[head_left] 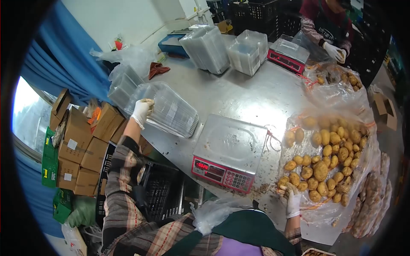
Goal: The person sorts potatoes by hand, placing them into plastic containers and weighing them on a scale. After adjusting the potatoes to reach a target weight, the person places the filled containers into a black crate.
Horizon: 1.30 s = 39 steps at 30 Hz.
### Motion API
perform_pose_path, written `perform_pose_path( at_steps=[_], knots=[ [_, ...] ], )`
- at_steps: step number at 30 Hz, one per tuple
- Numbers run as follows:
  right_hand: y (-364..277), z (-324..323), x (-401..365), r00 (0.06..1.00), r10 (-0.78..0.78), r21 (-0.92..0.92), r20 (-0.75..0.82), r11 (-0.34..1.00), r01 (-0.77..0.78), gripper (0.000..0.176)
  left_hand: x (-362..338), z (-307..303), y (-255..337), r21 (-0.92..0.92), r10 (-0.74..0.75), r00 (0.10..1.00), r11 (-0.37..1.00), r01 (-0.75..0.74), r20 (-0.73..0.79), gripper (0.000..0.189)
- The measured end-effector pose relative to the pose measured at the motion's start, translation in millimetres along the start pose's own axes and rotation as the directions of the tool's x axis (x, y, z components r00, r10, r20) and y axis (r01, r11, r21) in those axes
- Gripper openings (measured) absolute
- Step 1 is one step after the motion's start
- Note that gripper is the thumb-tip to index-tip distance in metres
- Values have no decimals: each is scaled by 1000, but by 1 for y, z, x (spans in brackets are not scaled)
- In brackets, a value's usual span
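Note:
My left hand (142, 112), in a white glove, is at the near-left end of a stack of clear plastic trays (173, 111). Its fingers are curled closed on the edge of a tray. My right hand (291, 199), also gloved, rests at the left side of a pile of potatoes (321, 170) on clear plastic sheeting. Its fingers are apart, close to the lowest potatoes, and hold nothing that I can see. Between my hands a digital scale (232, 141) with a bare metal plate and a lit red display stands on the metal table (205, 91).
More tray stacks (206, 49) stand at the back, beside a second scale (288, 53). Across the table a co-worker (331, 30) in white gloves handles something near another potato bag (337, 79). Cardboard boxes (77, 145) are at left; a black crate (162, 192) is below the table edge.

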State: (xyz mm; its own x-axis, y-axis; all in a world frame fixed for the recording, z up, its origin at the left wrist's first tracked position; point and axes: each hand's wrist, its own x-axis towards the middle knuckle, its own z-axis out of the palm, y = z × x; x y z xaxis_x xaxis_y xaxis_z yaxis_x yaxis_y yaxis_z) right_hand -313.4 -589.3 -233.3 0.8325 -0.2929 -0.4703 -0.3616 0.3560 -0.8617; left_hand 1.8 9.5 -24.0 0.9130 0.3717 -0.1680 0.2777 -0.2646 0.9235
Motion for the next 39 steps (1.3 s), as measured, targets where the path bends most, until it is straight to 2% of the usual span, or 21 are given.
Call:
perform_pose_path(
  at_steps=[1, 4, 6, 7, 8, 11, 12, 14, 15, 16, 18, 21, 24, 26, 27, 28, 30, 31, 32, 34, 39],
  knots=[
    [6, -4, 3, 1000, -21, 3, 16, 1000, 21, 28, -8, 11, 0, 174, 120, 987, 979, -101, -105, 6],
    [7, -7, -1, 997, -74, -67, 2, 995, 74, 27, -20, 37, -7, 642, 679, 664, 667, -378, -314, 3],
    [-3, -5, -7, 998, -67, -74, -23, 995, 65, 27, -33, 40, 8, 218, 434, 751, 901, -376, -498, 4],
    [-12, 1, -11, 998, -45, -42, -34, 998, 44, 27, -16, 20, 1, 266, 464, 680, 885, -383, -568, 5],
    [-20, 1, -17, 998, -22, -12, -61, 1000, 21, 26, -23, 13, 9, 489, 624, 483, 781, -389, -614, 5],
    [-10, -30, -7, 943, -325, -521, -73, 819, 242, 30, -65, 21, 35, 530, 745, 322, 651, -544, -585, 5],
    [-18, -33, -3, 913, -375, -536, -162, 810, 238, 34, -103, 48, 53, 587, 788, 300, 606, -536, -538, 5],
    [-33, -37, 9, 813, -426, -466, -398, 857, 220, 43, -130, 85, 33, 291, 807, 424, 557, -778, -412, 8],
    [-39, -45, 20, 671, -613, -704, -416, 685, 190, 50, -146, 101, 12, 355, 860, 467, 511, -783, -208, 9],
    [-46, -51, 30, 522, -776, -879, -352, 466, 99, 57, -160, 122, -8, 424, 922, 388, 349, -836, 7, 9],
    [-71, -55, 44, 555, -762, -917, -333, 398, -2, 73, -202, 172, -28, 397, 806, 508, 377, -837, 305, 14],
    [-62, -73, 86, 740, -586, -926, -328, 354, -130, 84, -216, 204, -89, 353, 661, 391, 199, -914, 640, 18],
    [-73, -87, 95, 783, -506, -892, -363, 431, -135, 74, -245, 215, -80, 346, 566, 439, 270, -899, 698, 26],
    [-79, -96, 90, 926, -241, -398, -292, 911, 111, 64, -264, 224, -57, 326, 648, 429, 282, -903, 629, 30],
    [-77, -99, 87, 975, -147, -37, -169, 989, 142, 59, -274, 229, -51, 319, 685, 429, 291, -902, 589, 32],
    [-68, -99, 79, 994, -95, 472, 57, 880, 57, 49, -280, 236, -47, 256, 685, 422, 337, -906, 593, 33],
    [-111, -44, 21, 991, -25, 832, 131, 546, -96, 53, -290, 256, -37, 130, 686, 411, 424, -897, 600, 37],
    [-105, -36, 13, 990, 9, 844, 144, 521, -127, 58, -300, 270, -27, 65, 674, 405, 469, -881, 617, 36],
    [-96, -32, 12, 930, -109, 832, 351, 492, -256, 61, -305, 285, -27, 17, 648, 414, 526, -850, 640, 38],
    [-79, -23, 10, 656, -348, 729, 670, 474, -494, 66, -322, 318, -17, -74, 570, 436, 661, -746, 696, 48],
    [-46, 21, -21, 957, 1, 498, 291, 853, -153, 60, -363, 373, 2, -196, 523, 200, 606, -771, 828, 71]
  ],
)
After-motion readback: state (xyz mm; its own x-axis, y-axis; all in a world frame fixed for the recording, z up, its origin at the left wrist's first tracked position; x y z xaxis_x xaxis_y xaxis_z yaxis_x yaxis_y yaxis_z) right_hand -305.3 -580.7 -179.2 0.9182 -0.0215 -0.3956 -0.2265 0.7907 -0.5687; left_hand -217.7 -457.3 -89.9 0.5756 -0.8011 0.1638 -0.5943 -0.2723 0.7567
